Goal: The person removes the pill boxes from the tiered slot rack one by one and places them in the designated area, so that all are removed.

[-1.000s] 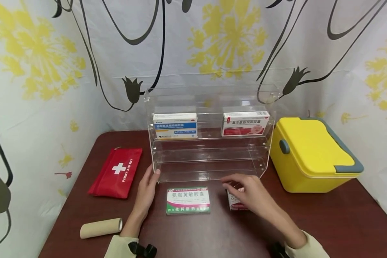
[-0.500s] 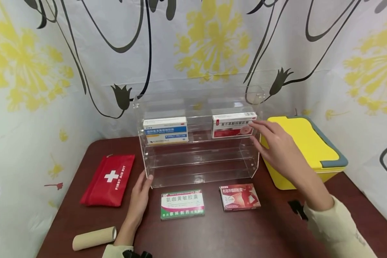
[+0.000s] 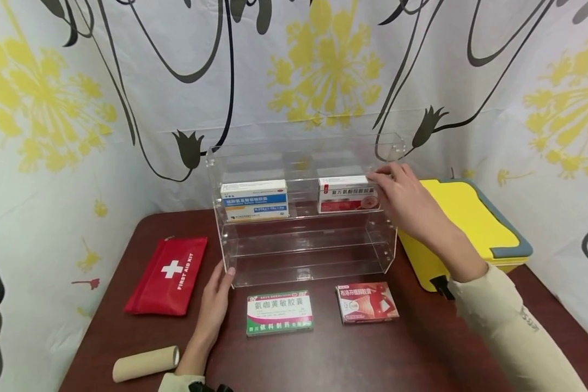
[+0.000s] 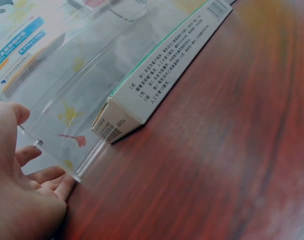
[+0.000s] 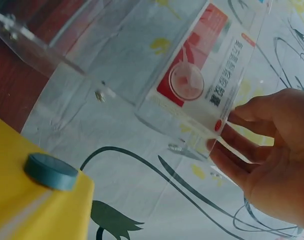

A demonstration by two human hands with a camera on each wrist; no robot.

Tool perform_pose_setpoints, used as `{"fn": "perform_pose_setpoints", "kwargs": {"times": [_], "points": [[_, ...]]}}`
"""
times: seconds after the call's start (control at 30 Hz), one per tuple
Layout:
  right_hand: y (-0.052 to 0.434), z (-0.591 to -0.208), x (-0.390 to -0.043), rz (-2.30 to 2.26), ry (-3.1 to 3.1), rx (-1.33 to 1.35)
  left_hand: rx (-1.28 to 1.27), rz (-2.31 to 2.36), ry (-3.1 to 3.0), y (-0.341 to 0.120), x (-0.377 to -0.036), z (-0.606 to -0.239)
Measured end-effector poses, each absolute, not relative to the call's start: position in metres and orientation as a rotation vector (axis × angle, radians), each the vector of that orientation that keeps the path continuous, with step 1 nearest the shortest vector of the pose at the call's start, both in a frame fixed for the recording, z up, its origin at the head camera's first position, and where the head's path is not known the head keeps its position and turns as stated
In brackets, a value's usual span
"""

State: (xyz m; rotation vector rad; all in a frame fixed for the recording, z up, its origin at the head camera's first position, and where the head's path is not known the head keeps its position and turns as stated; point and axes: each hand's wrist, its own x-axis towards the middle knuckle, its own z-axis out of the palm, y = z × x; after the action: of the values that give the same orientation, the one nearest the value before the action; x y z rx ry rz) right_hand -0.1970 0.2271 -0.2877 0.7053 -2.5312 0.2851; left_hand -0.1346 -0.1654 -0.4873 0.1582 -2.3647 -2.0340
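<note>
On the dark bench (image 3: 323, 359), a clear three-tier shelf (image 3: 301, 163) stands against the flowered curtain, and that is where I am working. Step in hand, as I judge it: handling the red-and-white box (image 3: 345, 194) on the right side of the shelf's upper tier; it stands upright there. Next move, I'd guess, calls for a firm pinch on that box's right end and a clean path past the acrylic lip, either nudging it in or lifting it out; can't tell which.

Yellow case (image 3: 470, 218) sits just right of the shelf, red first aid pouch (image 3: 166, 275) to the left, cardboard tube (image 3: 144, 363) near the front left edge. A blue-and-white box (image 3: 253, 200) stands on the same tier, left side. Flat on the bench in front of the shelf: green box (image 3: 279, 312) and red plaster box (image 3: 367, 302), apart from each other.

My right hand (image 3: 406, 204) is at the red-and-white box's right end, fingertips (image 5: 231, 127) touching its edge, fingers fairly straight, moderately spread, not closed around it. My left hand (image 3: 215, 302) lies relaxed and flat, fingertips (image 4: 47, 175) against the shelf's lower left front corner, steadying it, holding nothing.
</note>
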Motion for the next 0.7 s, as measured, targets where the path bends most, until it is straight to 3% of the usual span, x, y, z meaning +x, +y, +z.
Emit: {"fn": "perform_pose_setpoints", "kwargs": {"times": [0.47,0.7], "points": [[0.242,-0.252,-0.220,0.429,-2.799,0.876,0.170,-2.029,-2.381,-0.166,-0.135,-0.487],[0.250,-0.254,-0.227,0.582,-2.797,0.751,0.169,-2.026,-2.378,-0.166,-0.135,-0.486]]}}
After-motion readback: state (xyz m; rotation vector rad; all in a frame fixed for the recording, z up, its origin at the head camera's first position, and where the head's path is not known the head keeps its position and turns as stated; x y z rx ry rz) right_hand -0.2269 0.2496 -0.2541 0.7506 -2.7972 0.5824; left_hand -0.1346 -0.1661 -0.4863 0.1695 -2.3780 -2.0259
